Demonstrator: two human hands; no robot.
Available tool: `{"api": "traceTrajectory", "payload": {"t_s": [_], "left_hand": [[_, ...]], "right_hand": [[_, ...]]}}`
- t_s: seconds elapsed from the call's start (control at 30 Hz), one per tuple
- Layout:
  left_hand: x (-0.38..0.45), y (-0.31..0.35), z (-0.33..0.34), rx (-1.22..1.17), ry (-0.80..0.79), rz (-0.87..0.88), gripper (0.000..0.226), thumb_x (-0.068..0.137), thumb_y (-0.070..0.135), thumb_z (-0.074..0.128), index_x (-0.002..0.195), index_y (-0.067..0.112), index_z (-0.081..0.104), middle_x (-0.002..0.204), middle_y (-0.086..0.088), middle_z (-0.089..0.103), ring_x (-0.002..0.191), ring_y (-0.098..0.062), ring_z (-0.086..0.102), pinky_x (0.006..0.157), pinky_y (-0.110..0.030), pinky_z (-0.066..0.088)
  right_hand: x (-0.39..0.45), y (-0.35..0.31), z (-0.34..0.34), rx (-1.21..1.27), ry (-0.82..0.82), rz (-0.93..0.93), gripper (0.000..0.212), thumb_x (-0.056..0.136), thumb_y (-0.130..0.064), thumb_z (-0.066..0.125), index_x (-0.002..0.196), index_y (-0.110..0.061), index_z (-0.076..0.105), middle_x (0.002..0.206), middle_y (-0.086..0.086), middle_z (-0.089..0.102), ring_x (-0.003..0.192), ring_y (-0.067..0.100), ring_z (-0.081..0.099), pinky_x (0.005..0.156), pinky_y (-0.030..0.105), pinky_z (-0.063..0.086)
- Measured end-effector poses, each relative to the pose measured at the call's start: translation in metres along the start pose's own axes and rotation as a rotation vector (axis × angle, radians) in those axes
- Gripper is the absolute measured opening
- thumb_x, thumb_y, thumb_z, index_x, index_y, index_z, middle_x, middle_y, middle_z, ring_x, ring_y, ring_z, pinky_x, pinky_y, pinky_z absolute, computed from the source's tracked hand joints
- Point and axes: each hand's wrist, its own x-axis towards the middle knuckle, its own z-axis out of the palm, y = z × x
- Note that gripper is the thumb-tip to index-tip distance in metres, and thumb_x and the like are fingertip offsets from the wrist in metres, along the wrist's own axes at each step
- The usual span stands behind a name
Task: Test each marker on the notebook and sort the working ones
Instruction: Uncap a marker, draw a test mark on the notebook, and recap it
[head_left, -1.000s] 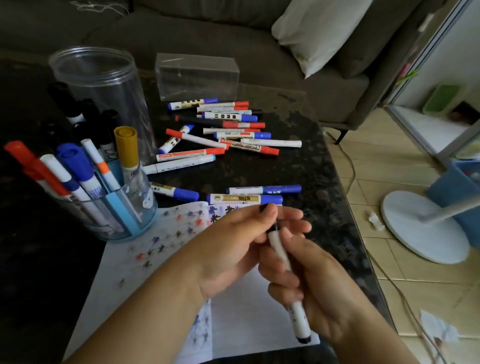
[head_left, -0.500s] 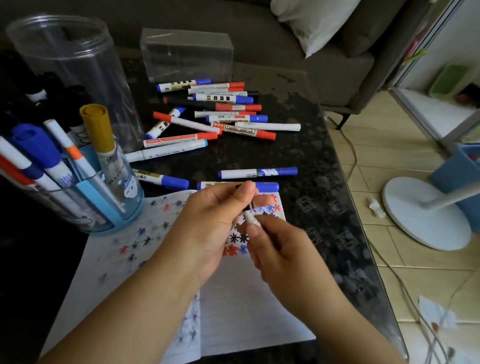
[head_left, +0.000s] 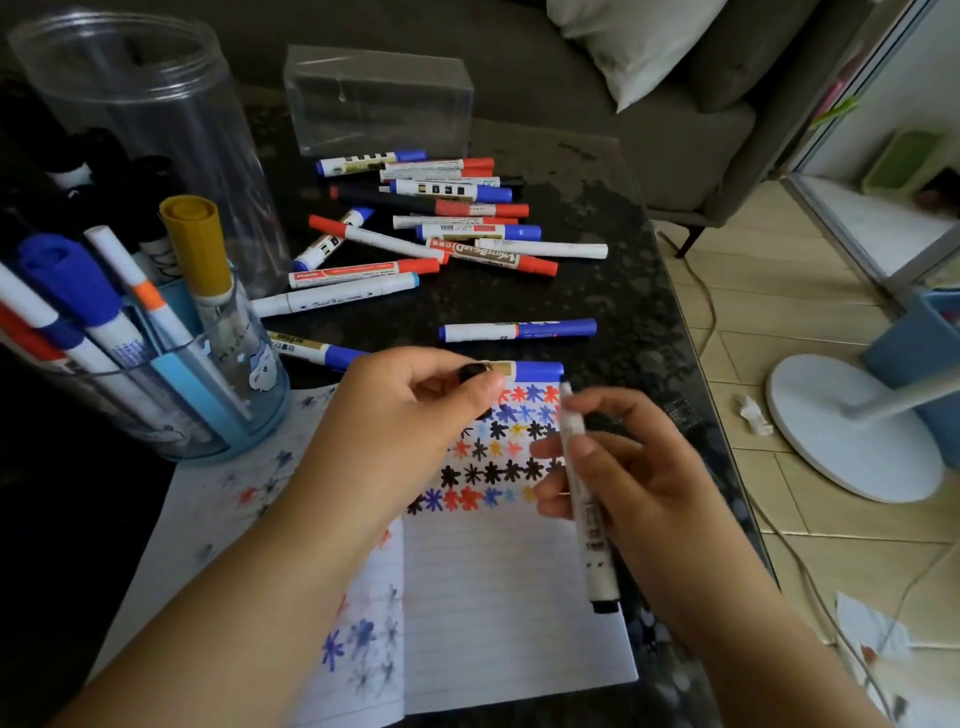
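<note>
My right hand (head_left: 634, 493) grips a white marker (head_left: 589, 514), uncapped, its tip pointing up and away over the notebook. My left hand (head_left: 400, 436) pinches the marker's black cap (head_left: 474, 371) just left of that tip, apart from it. The open lined notebook (head_left: 498, 597) lies under both hands, its top covered with rows of black, red, blue and yellow star marks. A pile of several capped markers (head_left: 431, 228) lies further back on the dark table. Three blue-capped markers (head_left: 517, 330) lie singly just beyond the notebook.
A blue-tinted cup (head_left: 208, 405) packed with several markers stands at the left, touching the notebook's corner. Behind it rises a tall clear jar (head_left: 156, 119), and a clear plastic box (head_left: 379, 98) sits at the back. The table's right edge (head_left: 696, 364) drops to a tiled floor with a fan base (head_left: 852, 431).
My hands have pulled apart: the cap came off the marker and stays in my left hand. The star marks on the page, earlier covered by my hands, now show.
</note>
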Motion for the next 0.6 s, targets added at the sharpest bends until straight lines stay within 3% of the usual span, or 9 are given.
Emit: {"api": "traceTrajectory", "payload": {"t_s": [0.1,0.2,0.3,0.4,0.5,0.6], "left_hand": [[0.002,-0.003,-0.001,0.173,-0.037,0.057,0.012,0.076,0.032,0.073,0.088,0.031,0.071,0.075,0.013,0.069,0.071,0.004,0.062,0.065,-0.013,0.048],[0.002,-0.006,-0.001,0.311,-0.063,0.105,0.012,0.075,0.026,0.075,0.087,0.026,0.073,0.073,0.013,0.067,0.07,0.005,0.06,0.061,-0.007,0.046],[0.001,-0.006,0.001,0.409,-0.109,0.124,0.015,0.074,0.027,0.076,0.088,0.028,0.07,0.076,0.018,0.064,0.074,0.006,0.059,0.064,-0.003,0.044],[0.0,-0.008,0.004,0.456,-0.171,0.136,0.018,0.074,0.027,0.076,0.092,0.027,0.07,0.078,0.017,0.065,0.071,0.002,0.06,0.063,-0.009,0.047],[-0.001,-0.011,0.006,0.498,-0.199,0.175,0.014,0.075,0.026,0.075,0.089,0.027,0.071,0.074,0.017,0.065,0.069,0.001,0.061,0.065,-0.016,0.05],[-0.002,-0.013,0.009,0.539,-0.226,0.208,0.012,0.077,0.027,0.074,0.088,0.028,0.071,0.07,0.016,0.062,0.066,0.001,0.058,0.064,-0.016,0.047]], "right_hand": [[0.002,0.002,-0.007,0.308,0.008,0.085,0.025,0.094,-0.008,0.043,0.099,-0.008,0.067,0.083,0.015,0.071,0.064,0.019,0.066,0.061,0.022,0.055],[0.005,0.006,-0.01,0.489,-0.007,0.127,0.019,0.081,-0.014,0.063,0.098,-0.005,0.065,0.075,0.015,0.067,0.06,0.017,0.06,0.057,0.021,0.054],[0.004,0.012,-0.013,0.247,0.016,0.084,0.012,0.088,-0.017,0.054,0.094,-0.009,0.058,0.066,0.004,0.061,0.058,0.011,0.052,0.056,0.021,0.047],[-0.001,0.015,-0.014,-0.105,0.065,-0.003,0.041,0.086,-0.055,0.05,0.083,-0.016,0.06,0.057,-0.003,0.051,0.052,0.007,0.044,0.051,0.019,0.037],[-0.002,0.017,-0.012,-0.21,0.11,-0.044,0.039,0.086,-0.05,0.04,0.077,-0.019,0.062,0.057,0.001,0.05,0.052,0.005,0.045,0.048,0.016,0.036],[-0.002,0.021,-0.011,-0.297,0.119,-0.071,0.04,0.087,-0.048,0.054,0.072,-0.011,0.061,0.054,-0.003,0.055,0.046,0.001,0.046,0.042,0.013,0.034]]}}
